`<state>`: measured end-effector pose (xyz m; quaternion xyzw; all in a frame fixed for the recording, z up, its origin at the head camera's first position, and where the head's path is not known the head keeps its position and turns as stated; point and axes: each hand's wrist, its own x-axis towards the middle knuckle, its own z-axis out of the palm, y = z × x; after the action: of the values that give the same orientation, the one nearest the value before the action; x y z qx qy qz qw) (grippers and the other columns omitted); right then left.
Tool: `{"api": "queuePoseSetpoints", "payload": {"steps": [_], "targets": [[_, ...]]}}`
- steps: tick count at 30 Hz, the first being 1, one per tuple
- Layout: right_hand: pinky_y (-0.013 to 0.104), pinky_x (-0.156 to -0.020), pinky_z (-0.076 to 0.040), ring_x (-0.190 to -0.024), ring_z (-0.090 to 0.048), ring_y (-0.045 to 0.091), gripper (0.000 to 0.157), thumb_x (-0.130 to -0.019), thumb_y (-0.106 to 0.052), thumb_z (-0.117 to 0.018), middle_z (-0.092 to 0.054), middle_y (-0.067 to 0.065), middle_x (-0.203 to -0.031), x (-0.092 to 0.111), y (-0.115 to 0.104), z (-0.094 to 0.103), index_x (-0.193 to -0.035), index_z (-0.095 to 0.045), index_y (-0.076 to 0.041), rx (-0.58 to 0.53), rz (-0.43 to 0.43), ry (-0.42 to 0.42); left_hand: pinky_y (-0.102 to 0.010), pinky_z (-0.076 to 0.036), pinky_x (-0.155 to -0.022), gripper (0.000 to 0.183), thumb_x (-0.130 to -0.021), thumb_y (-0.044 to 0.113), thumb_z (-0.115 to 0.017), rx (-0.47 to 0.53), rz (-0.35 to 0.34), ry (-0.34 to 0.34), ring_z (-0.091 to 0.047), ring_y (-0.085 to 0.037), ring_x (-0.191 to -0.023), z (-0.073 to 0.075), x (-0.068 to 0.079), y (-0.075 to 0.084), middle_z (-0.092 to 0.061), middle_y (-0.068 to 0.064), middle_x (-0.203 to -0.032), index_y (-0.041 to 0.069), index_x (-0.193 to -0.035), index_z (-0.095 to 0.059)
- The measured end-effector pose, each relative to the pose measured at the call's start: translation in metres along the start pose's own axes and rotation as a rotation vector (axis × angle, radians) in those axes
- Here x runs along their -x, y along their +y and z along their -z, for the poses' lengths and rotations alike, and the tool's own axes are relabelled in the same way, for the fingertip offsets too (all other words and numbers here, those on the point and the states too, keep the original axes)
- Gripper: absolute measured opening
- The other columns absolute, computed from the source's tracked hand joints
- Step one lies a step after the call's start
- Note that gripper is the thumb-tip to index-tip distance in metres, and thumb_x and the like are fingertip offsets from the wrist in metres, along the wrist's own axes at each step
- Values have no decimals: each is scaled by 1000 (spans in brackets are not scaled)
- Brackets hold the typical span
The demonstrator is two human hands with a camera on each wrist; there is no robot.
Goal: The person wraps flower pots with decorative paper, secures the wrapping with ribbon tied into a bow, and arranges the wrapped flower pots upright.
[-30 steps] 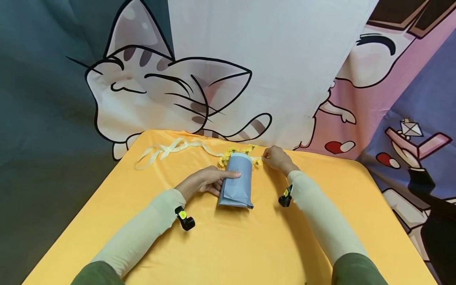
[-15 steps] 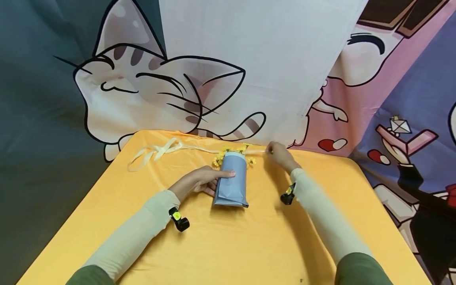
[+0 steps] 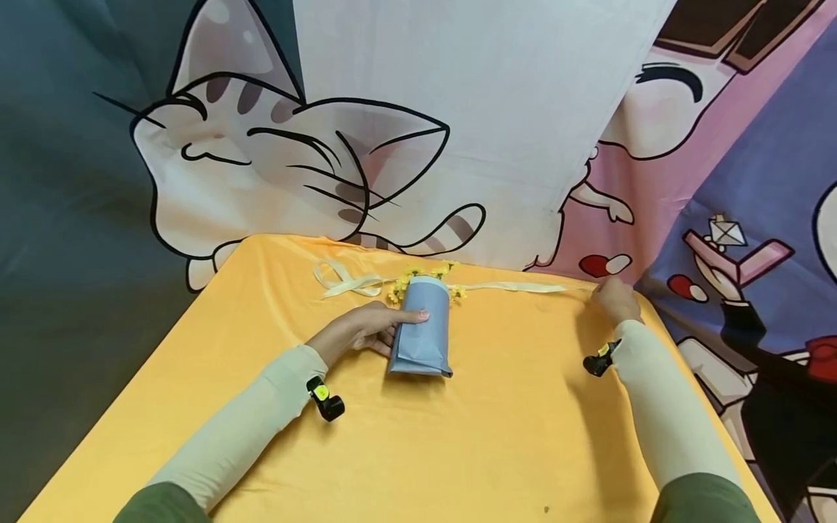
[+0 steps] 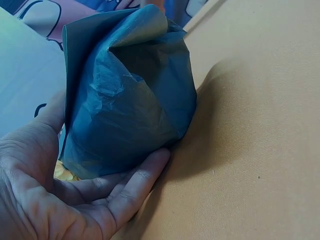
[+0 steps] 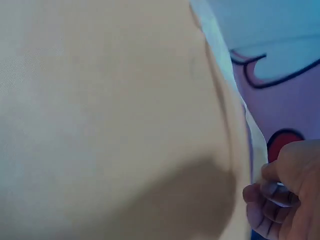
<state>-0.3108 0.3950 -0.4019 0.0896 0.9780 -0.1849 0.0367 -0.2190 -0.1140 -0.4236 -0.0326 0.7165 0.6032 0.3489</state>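
A small bouquet in blue-grey wrapping paper (image 3: pixel 425 327) lies in the middle, yellow flowers (image 3: pixel 451 293) showing around its far end. My left hand (image 3: pixel 369 327) grips it from the left side, thumb on top and fingers curled beneath. In the left wrist view the folded paper bottom (image 4: pixel 130 95) faces the camera. Far to the right, my right hand (image 3: pixel 616 300) pinches the end of a pale cream ribbon (image 3: pixel 516 286). That ribbon runs taut from the hand to behind the flowers. In the right wrist view the ribbon (image 5: pixel 220 50) stretches away from the curled fingers (image 5: pixel 270 192).
A loose loop of the ribbon (image 3: pixel 349 282) lies left of the bouquet. Yellow cloth (image 3: pixel 497 428) covers the table, whose far edge meets a printed cat backdrop (image 3: pixel 261 167). Black wrist cameras (image 3: pixel 325 399) are worn on both sleeves.
My right hand has moved right, drawing out a long stretch of ribbon. The loose coil on the left has shortened toward the bouquet. My left hand keeps its grip on the bouquet.
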Motion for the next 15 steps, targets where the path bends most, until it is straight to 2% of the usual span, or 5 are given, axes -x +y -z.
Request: {"api": "queuePoseSetpoints", "payload": {"steps": [2,5,10,12,15], "targets": [[43,-66,-46,-81,-53,34,27,-105,-19,-57,-54,15,-79,3,5,-5,-85,-60,-1,7,-17,-40,-41,-72,-83,70,-96,58,-87,-2,-2,-4,-84,-23,-86,2,0,-1,-85,-18,-108,-2,-128,-73],[57,-77,-58,-97,-63,52,46,-106,-22,-57,-59,40,-112,11,-7,-17,-129,-56,18,42,0,-53,-41,-72,-83,70,-96,58,-86,-1,-1,-1,-84,-23,-86,4,-1,-2,-85,-18,-107,-2,-129,-73],[60,-93,-64,-118,-69,56,59,-115,-36,-53,-60,45,-139,43,-54,-54,-148,-55,13,-106,210,-24,-39,-72,-81,69,-97,58,-86,-1,-3,5,-83,-22,-83,7,-1,-4,-84,-16,-103,-3,-128,-74],[51,-90,-67,-110,-77,45,67,-116,-51,-55,-71,36,-131,68,-89,-65,-146,-60,8,-289,275,-174,-38,-72,-81,69,-97,58,-86,-3,-6,7,-83,-22,-83,8,-1,-3,-83,-15,-103,-3,-127,-74],[46,-84,-71,-98,-83,38,86,-111,-69,-57,-78,29,-121,115,-152,-72,-145,-60,10,-523,219,-476,-39,-72,-82,69,-98,58,-84,-3,-11,7,-83,-22,-83,8,-1,1,-82,-16,-102,-4,-127,-73]]}}
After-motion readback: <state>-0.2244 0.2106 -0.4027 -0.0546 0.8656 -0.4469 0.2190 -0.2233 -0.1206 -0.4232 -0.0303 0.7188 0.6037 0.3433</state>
